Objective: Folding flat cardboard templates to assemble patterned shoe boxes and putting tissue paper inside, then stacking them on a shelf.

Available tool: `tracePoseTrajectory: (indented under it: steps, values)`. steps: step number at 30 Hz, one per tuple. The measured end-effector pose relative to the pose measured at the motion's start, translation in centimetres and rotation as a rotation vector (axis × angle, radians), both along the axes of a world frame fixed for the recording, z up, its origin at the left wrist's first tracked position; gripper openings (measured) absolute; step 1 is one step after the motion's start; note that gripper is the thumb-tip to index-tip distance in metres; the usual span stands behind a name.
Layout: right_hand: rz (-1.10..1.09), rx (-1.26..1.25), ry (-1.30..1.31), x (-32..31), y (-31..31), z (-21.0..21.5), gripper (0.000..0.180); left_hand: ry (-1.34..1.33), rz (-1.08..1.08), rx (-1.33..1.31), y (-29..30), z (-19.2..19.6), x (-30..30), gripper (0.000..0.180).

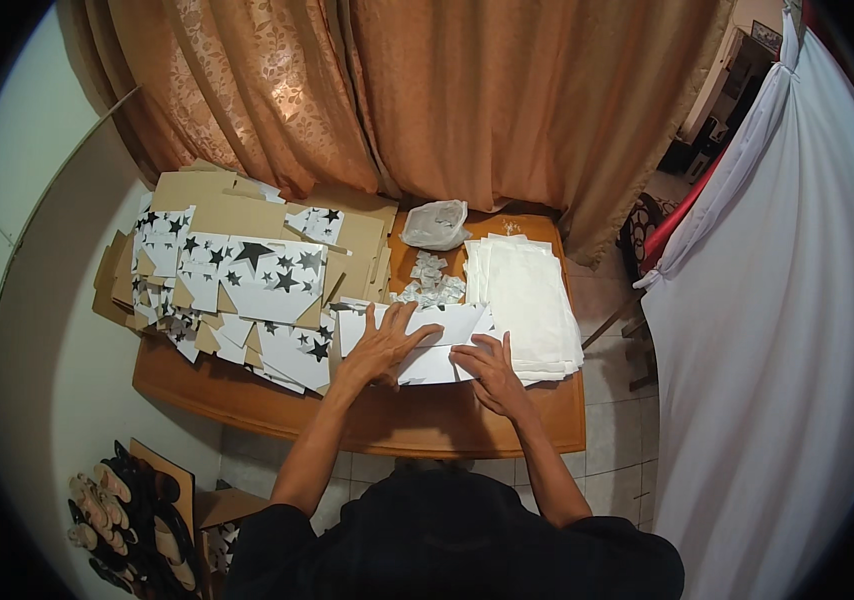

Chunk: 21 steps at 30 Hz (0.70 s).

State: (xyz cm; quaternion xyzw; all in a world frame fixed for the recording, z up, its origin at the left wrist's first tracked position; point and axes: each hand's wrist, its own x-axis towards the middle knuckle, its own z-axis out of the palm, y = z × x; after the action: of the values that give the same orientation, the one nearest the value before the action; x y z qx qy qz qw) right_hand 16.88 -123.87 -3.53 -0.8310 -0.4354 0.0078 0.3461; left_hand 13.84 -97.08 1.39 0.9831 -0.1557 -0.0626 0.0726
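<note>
A white cardboard piece [427, 365] with folded flaps lies at the front of the wooden table. Spread across its left part is my left hand [387, 350], fingers apart and thumb reaching right over a flap. My right hand [492, 372] rests at the piece's right end with its fingers stretched out on the surface. Star print shows at the piece's corners. Just beyond it sits a small heap of little clear packets [431, 288]. To the right of my right hand is a stack of white sheets [525, 305], which look soft like cloth or tissue.
Many flat cardboard pieces with black stars [272, 275] cover the table's left side, among brown ones [237, 215]. A translucent plastic bag [435, 225] stands at the back. Orange curtains [487, 100] hang behind, a white curtain [767, 350] at right. Shoes [137, 510] are at lower left.
</note>
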Motion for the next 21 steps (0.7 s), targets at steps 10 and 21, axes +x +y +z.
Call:
tracePoseTrajectory:
  steps: [10, 21]
  values:
    - [-0.135, 0.022, -0.089, -0.5, 1.3, -1.3, 0.071, -0.032, 0.042, -0.041, -0.3, -0.7, -0.4, 0.142]
    - [-0.022, -0.016, -0.057, 0.3, 0.2, -0.9, 0.059, 0.007, 0.03, -0.029, 0.0, -0.5, 0.3, 0.14]
